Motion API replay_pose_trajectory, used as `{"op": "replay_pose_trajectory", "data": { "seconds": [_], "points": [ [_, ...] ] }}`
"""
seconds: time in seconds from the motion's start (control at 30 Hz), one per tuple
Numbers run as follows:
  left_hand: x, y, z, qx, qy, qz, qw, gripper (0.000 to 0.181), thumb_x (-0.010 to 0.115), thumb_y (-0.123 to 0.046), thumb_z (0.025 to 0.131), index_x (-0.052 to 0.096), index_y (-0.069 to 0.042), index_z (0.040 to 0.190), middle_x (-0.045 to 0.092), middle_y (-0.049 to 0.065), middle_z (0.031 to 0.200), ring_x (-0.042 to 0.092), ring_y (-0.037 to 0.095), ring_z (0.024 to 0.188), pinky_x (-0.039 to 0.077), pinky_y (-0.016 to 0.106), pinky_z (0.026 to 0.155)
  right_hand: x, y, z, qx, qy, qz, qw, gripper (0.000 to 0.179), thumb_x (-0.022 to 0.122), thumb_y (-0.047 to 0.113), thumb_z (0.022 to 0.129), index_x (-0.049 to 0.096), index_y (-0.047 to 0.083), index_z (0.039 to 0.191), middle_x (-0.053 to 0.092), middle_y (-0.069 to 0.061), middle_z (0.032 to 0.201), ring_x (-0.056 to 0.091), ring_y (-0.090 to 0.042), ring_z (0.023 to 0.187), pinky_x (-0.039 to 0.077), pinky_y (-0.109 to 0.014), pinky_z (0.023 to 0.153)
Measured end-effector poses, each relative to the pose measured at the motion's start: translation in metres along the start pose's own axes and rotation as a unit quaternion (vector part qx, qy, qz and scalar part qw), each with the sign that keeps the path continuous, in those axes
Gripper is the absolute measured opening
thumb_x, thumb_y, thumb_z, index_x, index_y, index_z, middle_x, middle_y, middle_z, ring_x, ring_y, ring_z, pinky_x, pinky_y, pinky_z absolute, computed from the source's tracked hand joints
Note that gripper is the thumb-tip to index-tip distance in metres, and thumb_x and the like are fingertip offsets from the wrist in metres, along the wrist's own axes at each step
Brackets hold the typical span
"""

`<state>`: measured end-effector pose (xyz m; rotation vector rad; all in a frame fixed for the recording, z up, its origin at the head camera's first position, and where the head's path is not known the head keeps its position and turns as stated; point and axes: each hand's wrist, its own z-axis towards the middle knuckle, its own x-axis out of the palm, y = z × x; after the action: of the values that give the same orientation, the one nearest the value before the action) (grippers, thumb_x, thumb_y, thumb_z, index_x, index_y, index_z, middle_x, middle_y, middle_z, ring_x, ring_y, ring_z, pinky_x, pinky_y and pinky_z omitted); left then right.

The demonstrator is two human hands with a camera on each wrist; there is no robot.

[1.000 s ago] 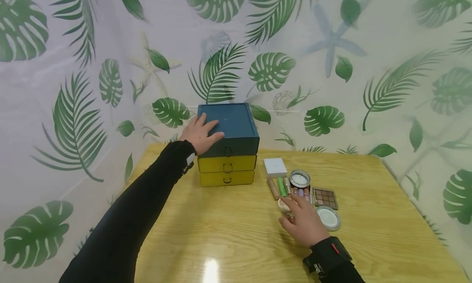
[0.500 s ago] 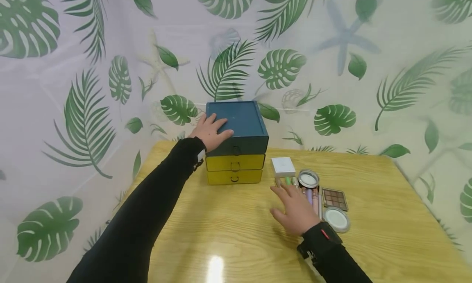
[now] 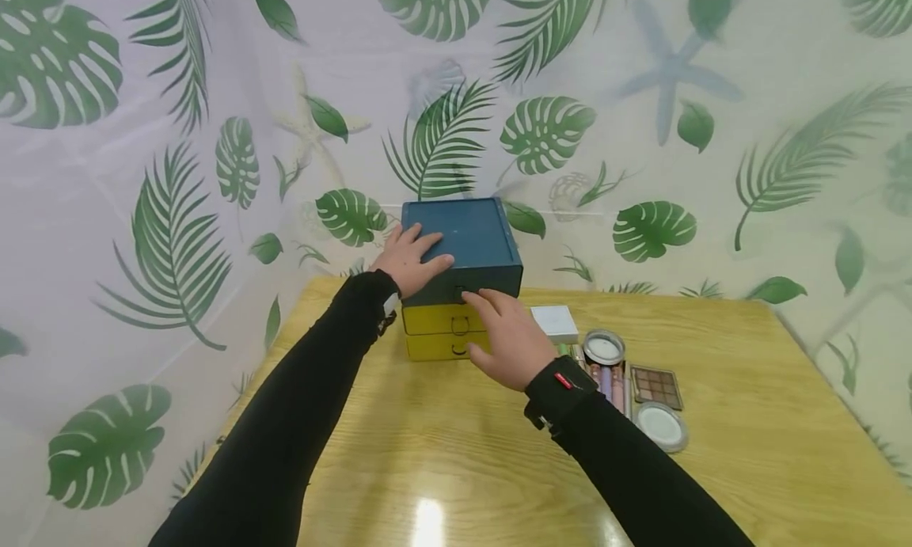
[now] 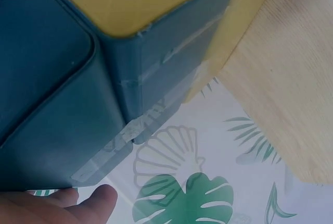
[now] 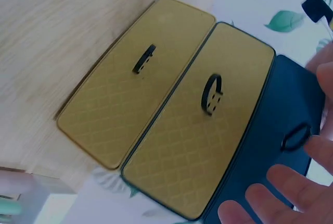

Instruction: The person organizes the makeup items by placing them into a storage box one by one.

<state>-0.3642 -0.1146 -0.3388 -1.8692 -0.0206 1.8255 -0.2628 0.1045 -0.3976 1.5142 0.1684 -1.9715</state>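
Note:
A small drawer chest [image 3: 463, 230] with a blue top drawer and two yellow drawers below stands at the back of the wooden table. My left hand [image 3: 413, 264] rests on the left side of its top, fingers spread; in the left wrist view its fingertips [image 4: 99, 203] show beside the blue side. My right hand [image 3: 514, 337] is in front of the chest with fingers extended. In the right wrist view, a fingertip is at the black ring handle [image 5: 296, 136] of the blue drawer; I cannot tell whether it touches. All the drawers look closed.
Makeup lies right of the chest: a white box [image 3: 556, 324], a round clear-lidded container [image 3: 604, 347], several slim tubes [image 3: 617, 385], an eyeshadow palette [image 3: 656, 386] and a round white-topped case [image 3: 660, 426]. Leaf-printed cloth [image 3: 442, 40] hangs behind the table.
My right hand has moved left and up from over the makeup to the front of the blue drawer. My left hand has stayed on the chest; the view has shifted slightly.

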Motion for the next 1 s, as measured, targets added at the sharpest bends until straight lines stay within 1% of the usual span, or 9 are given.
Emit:
{"op": "replay_pose_trajectory", "data": {
  "seconds": [0.17,0.3,0.33,0.37,0.47,0.57,0.7,0.9,1.0],
  "points": [
    [-0.002,0.005,-0.001,0.003,-0.002,-0.01,0.9999,0.073,0.042,-0.062,0.104,0.03,-0.02,0.162,0.011,0.015,0.169,-0.002,0.039,0.154,0.005,0.053,0.132,0.005,0.013,0.017,0.001,0.003,-0.044,0.999,0.058,0.066,0.029,0.099,0.048,0.006,0.149,0.043,-0.019,0.152,0.039,-0.037,0.141,0.044,-0.045,0.12],
    [-0.002,0.006,-0.001,0.006,-0.004,-0.011,0.9999,0.072,0.043,-0.061,0.104,0.031,-0.019,0.162,0.011,0.016,0.168,-0.002,0.04,0.154,0.007,0.054,0.132,0.008,0.019,0.024,0.013,0.01,-0.062,0.9979,0.049,0.064,0.027,0.099,0.055,0.003,0.141,0.046,-0.019,0.147,0.042,-0.037,0.137,0.049,-0.042,0.115],
    [-0.003,0.005,0.0,-0.001,0.005,-0.005,1.0,0.069,0.045,-0.056,0.106,0.03,-0.02,0.162,0.01,0.015,0.169,-0.002,0.039,0.154,0.007,0.054,0.132,0.009,0.019,0.026,0.016,0.013,-0.066,0.9976,0.046,0.064,0.026,0.099,0.057,0.003,0.138,0.046,-0.019,0.146,0.043,-0.037,0.136,0.05,-0.042,0.114],
    [-0.003,0.004,-0.001,0.0,0.004,-0.004,1.0,0.068,0.045,-0.055,0.106,0.03,-0.019,0.162,0.01,0.015,0.169,-0.002,0.04,0.154,0.007,0.055,0.132,0.009,0.019,0.027,0.019,0.013,-0.071,0.9972,0.044,0.063,0.025,0.099,0.058,0.002,0.136,0.047,-0.019,0.144,0.043,-0.037,0.135,0.05,-0.041,0.113],
    [-0.002,0.004,0.0,0.002,0.006,-0.005,1.0,0.069,0.045,-0.055,0.106,0.03,-0.02,0.162,0.011,0.015,0.169,-0.002,0.04,0.154,0.008,0.055,0.132,0.01,0.018,0.031,0.028,0.009,-0.084,0.996,0.034,0.063,0.024,0.1,0.065,0.003,0.126,0.052,-0.017,0.137,0.048,-0.035,0.127,0.053,-0.042,0.108],
    [-0.001,0.004,0.001,0.005,0.011,-0.012,0.9999,0.068,0.046,-0.055,0.106,0.029,-0.02,0.162,0.01,0.014,0.169,-0.003,0.039,0.154,0.006,0.053,0.132,0.011,0.016,0.032,0.032,-0.004,-0.095,0.9949,0.024,0.063,0.022,0.1,0.07,0.005,0.116,0.059,-0.013,0.126,0.052,-0.032,0.114,0.055,-0.04,0.1],
    [-0.002,0.005,0.0,0.009,0.014,-0.025,0.9996,0.067,0.047,-0.052,0.106,0.029,-0.019,0.162,0.009,0.015,0.169,-0.004,0.039,0.154,0.005,0.053,0.132,0.013,0.016,0.029,0.03,-0.022,-0.092,0.9951,0.017,0.064,0.021,0.1,0.073,0.008,0.104,0.063,-0.009,0.112,0.052,-0.028,0.099,0.056,-0.037,0.09],
    [-0.004,0.006,-0.001,0.013,0.02,-0.028,0.9993,0.068,0.049,-0.052,0.106,0.029,-0.019,0.162,0.008,0.015,0.169,-0.005,0.039,0.154,0.007,0.053,0.132,0.017,0.017,0.023,0.018,-0.054,-0.079,0.9953,0.01,0.067,0.019,0.099,0.07,0.009,0.097,0.061,-0.007,0.102,0.048,-0.026,0.088,0.055,-0.036,0.075],
    [-0.006,0.006,-0.001,0.015,0.025,-0.029,0.9992,0.069,0.049,-0.052,0.105,0.028,-0.02,0.163,0.008,0.015,0.169,-0.005,0.039,0.154,0.006,0.053,0.132,0.02,0.018,0.019,0.018,-0.062,-0.073,0.9952,0.008,0.069,0.018,0.097,0.067,0.01,0.095,0.058,-0.006,0.098,0.046,-0.026,0.085,0.053,-0.035,0.07]
  ]
}}
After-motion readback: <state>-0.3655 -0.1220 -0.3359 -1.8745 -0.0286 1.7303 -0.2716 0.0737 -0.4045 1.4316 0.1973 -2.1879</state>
